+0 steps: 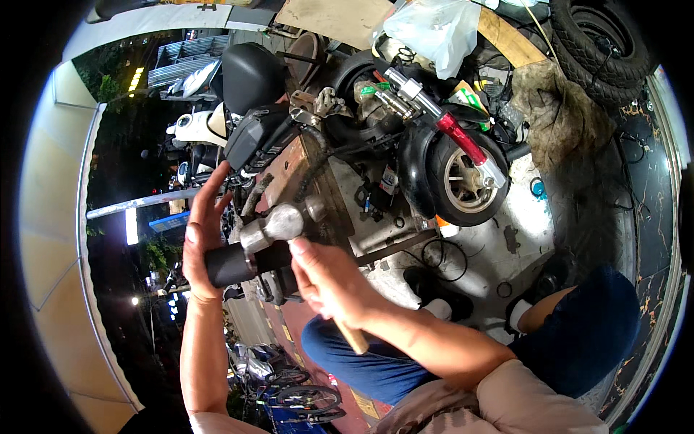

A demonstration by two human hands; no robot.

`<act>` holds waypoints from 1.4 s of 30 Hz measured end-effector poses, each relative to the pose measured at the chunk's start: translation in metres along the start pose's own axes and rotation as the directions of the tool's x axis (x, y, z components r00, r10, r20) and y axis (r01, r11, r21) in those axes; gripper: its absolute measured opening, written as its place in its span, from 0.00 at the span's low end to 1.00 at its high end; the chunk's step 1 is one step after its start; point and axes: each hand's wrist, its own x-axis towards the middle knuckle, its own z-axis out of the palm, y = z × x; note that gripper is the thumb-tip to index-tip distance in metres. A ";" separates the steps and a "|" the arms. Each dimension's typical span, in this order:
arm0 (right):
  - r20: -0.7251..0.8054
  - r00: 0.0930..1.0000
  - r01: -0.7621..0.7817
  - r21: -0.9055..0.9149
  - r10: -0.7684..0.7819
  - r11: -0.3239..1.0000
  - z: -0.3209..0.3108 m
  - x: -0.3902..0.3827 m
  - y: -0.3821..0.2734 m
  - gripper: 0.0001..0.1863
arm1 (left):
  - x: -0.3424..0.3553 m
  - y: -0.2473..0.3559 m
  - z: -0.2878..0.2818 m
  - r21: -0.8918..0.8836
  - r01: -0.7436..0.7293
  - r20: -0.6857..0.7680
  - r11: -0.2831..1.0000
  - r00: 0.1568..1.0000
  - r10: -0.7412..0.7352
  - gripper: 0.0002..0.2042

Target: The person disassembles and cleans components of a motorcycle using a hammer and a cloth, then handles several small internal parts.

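Note:
My right hand (325, 282) grips a hammer with a pale wooden handle (350, 336) and a silver head (285, 220). The head overlaps a black cylinder with a metal collar (228, 264); whether they touch, I cannot tell. At the cylinder's left end, my left hand (202, 239) has its palm against or very close to it, fingers stretched upward and apart. Behind both hands are a rusty board (285, 170), a black bag (253, 137) and dark metal parts partly hidden by the cylinder and my arm.
A wheel (470, 184) with a red-and-silver fork tube (463, 137) lies right of centre among cables (444, 264). Tyres (600, 50), a dirty cloth (557, 116) and a plastic bag (426, 32) are at the back. My bent legs are below; parked scooters (195, 126) and bicycles (307, 401) stand left and below.

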 end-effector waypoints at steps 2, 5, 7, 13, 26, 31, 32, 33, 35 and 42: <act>0.033 0.995 -0.096 0.240 0.091 0.966 -0.014 0.010 -0.006 0.33 | 0.005 0.002 -0.002 0.020 -0.006 0.018 1.000 1.000 0.006 0.51; -0.204 0.955 -0.052 0.599 0.215 0.799 -0.027 0.010 -0.012 0.29 | 0.001 0.003 0.000 0.007 0.000 0.013 1.000 1.000 0.000 0.51; -0.424 0.884 0.128 0.624 0.197 0.771 -0.037 0.011 -0.008 0.29 | 0.001 0.004 -0.001 0.014 -0.006 0.008 1.000 1.000 0.006 0.51; 0.088 0.958 -0.287 0.362 0.274 0.887 0.003 0.004 0.044 0.31 | 0.003 0.011 0.002 0.010 0.001 -0.021 1.000 1.000 -0.001 0.46; 0.011 0.970 -0.226 0.412 0.243 0.883 0.031 -0.035 0.052 0.33 | 0.003 0.009 0.000 -0.049 -0.038 0.034 0.998 0.999 0.039 0.41; -0.074 0.973 -0.184 0.309 0.216 0.933 0.002 -0.024 0.034 0.30 | -0.004 0.001 -0.005 -0.014 -0.037 0.040 0.999 0.999 0.037 0.41; -0.126 0.967 -0.155 0.399 0.222 0.904 -0.003 -0.022 0.031 0.29 | -0.006 0.000 -0.005 -0.017 -0.031 0.030 0.999 0.999 0.032 0.41; -0.171 0.958 -0.122 0.481 0.230 0.868 -0.009 -0.020 0.027 0.29 | -0.008 0.001 -0.006 -0.015 -0.028 0.016 0.999 0.999 0.028 0.41; -0.337 0.935 0.091 0.526 0.108 0.846 -0.024 -0.011 0.008 0.29 | -0.007 0.006 -0.004 -0.037 -0.036 -0.005 0.999 0.999 0.036 0.41; 0.006 0.978 -0.203 0.227 0.207 0.953 0.013 0.001 0.015 0.31 | -0.004 0.000 -0.001 -0.052 -0.029 0.014 0.998 0.999 0.030 0.42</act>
